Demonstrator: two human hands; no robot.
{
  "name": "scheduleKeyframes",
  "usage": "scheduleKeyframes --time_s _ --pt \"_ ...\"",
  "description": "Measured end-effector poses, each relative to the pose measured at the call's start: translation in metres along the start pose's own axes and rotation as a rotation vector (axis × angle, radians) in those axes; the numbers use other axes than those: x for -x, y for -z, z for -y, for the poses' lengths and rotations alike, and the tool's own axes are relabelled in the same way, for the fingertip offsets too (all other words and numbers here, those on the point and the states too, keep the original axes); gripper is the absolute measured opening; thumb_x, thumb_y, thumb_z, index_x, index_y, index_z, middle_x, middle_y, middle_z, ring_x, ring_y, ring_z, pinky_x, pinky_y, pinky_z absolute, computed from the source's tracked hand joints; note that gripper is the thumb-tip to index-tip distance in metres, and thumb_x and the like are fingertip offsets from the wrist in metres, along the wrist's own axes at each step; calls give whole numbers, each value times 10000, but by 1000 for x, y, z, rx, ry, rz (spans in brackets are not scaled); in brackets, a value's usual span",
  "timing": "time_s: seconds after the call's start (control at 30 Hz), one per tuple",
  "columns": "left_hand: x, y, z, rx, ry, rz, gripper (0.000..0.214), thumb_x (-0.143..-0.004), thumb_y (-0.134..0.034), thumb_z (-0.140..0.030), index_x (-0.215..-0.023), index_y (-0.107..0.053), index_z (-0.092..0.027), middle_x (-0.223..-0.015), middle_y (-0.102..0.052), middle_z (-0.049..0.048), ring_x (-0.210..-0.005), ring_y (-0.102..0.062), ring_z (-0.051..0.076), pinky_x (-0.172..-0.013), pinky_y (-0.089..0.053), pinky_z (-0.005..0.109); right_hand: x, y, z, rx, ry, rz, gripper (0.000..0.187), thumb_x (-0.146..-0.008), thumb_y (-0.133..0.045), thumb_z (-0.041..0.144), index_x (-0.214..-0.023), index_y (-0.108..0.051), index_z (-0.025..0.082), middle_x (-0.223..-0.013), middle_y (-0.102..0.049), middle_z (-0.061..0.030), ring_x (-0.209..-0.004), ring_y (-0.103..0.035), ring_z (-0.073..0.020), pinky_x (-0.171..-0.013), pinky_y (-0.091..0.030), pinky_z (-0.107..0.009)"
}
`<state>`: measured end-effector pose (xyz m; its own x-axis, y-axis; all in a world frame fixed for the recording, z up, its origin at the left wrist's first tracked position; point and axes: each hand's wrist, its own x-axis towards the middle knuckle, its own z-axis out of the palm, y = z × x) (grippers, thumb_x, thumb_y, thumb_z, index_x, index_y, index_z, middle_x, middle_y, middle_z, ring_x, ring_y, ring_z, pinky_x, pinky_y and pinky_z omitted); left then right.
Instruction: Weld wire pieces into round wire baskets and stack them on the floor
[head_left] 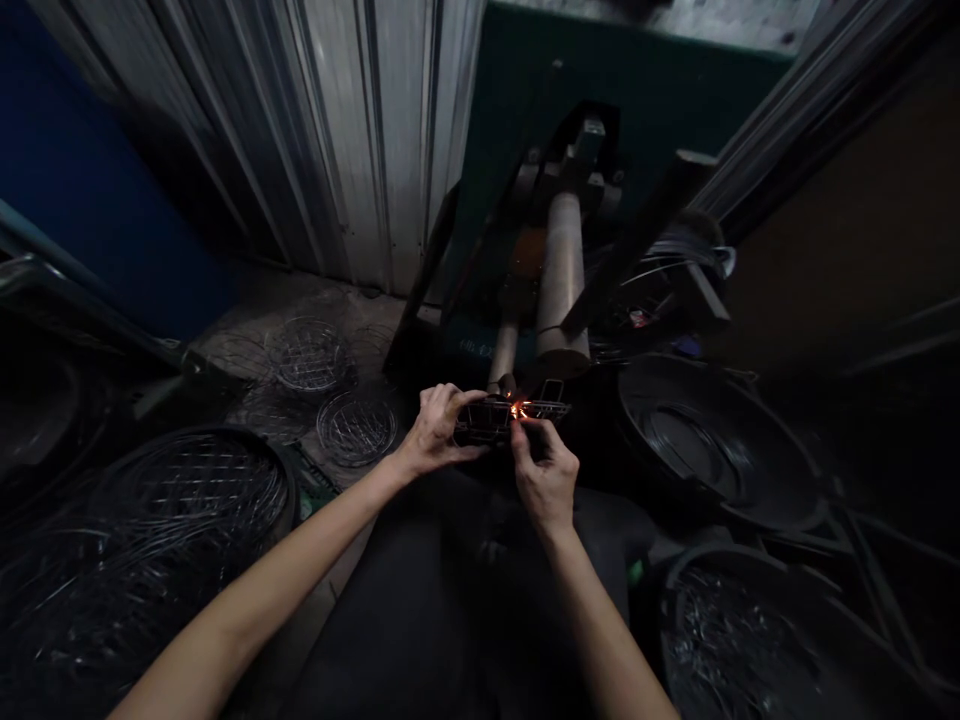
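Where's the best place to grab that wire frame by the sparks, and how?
Probably its left end, coming in from the left, as the left hand does. The wire frame is wide, so that end sits apart from the sparks. Its upper and lower edges suit a thumb above and fingers below.

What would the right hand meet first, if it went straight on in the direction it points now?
The right hand would most likely meet the wire frame first, close ahead, near the sparks. Beyond it, the lower metal rod seems next, but depth is unclear here.
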<state>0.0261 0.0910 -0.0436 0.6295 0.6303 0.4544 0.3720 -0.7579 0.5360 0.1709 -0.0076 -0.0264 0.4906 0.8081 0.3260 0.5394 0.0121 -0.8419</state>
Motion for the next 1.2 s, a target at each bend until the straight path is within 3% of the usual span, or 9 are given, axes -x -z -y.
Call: scheduleKeyframes --time_s 0.2,0.3,0.37,0.4,0.47,0.53,0.73,0.93,1.2 --pt "-5 1 1 -23 24 10 670 -664 -724 -456 -1233 -453 -225 -1010 -529 54 -956 -491 246 -882 -336 397 7 15 18 19 0 27 252 -859 -524 404 -952 -626 193 -860 -675 -33 -718 -622 -156 -694 -481 -255" --pt "1 11 -10 -21 36 18 677 -660 -721 -447 -1234 -444 -216 -1015 -528 56 -965 -499 250 -876 -342 396 35 74 1 128 -156 -96 354 -846 -531 437 -1115 -598 216 -998 -673 -57 -805 -646 -194 -742 -491 -293" --pt "9 16 -23 -11 33 72 694 -656 -718 -453 -1243 -442 -207 -1007 -526 61 -964 -505 255 -861 -349 394 61 130 -35 420 -316 -324 350 -841 -505 451 -1028 -631 184 -965 -675 -100 -881 -636 -257 -802 -473 -349" --pt "13 17 -32 2 31 114 712 -650 -719 -463 -1253 -440 -208 -1009 -525 64 -969 -506 260 -855 -354 393 74 157 -58 591 -466 -325 353 -831 -503 436 -1003 -638 159 -960 -674 -134 -913 -629 -294 -810 -468 -376" --pt "19 13 -48 33 35 229 761 -634 -723 -490 -1283 -430 -220 -1035 -521 72 -992 -504 276 -852 -363 398 100 200 -107 907 -807 -74 395 -829 -481 383 -1044 -626 85 -959 -663 -217 -920 -625 -357 -796 -465 -420" --pt "21 2 -63 54 39 366 795 -624 -726 -514 -1306 -423 -240 -1060 -518 77 -1002 -503 290 -852 -369 414 126 222 -148 986 -962 169 429 -808 -520 342 -1089 -605 28 -961 -655 -258 -931 -626 -370 -791 -469 -414" --pt "33 -20 -58 125 -71 536 1027 -598 -731 -604 -1430 -243 -252 -1176 -480 113 -1090 -465 313 -969 -318 498 165 214 -199 898 -1087 212 383 -784 -577 302 -1092 -612 79 -944 -667 -220 -920 -635 -338 -769 -463 -394" --pt "69 -16 -31 278 152 253 819 -737 -681 -421 -1410 -247 -253 -1281 -410 108 -1207 -430 264 -1015 -374 438 168 230 -197 894 -1095 27 380 -800 -554 381 -1007 -642 75 -934 -663 -203 -890 -622 -319 -748 -460 -381" --pt "66 -21 -38 420 251 153 631 -660 -737 -323 -1223 -479 -203 -1142 -552 65 -1056 -544 223 -931 -445 371 163 223 -170 1046 -929 -104 361 -857 -479 306 -1106 -577 64 -948 -635 -240 -856 -615 -348 -720 -445 -434"
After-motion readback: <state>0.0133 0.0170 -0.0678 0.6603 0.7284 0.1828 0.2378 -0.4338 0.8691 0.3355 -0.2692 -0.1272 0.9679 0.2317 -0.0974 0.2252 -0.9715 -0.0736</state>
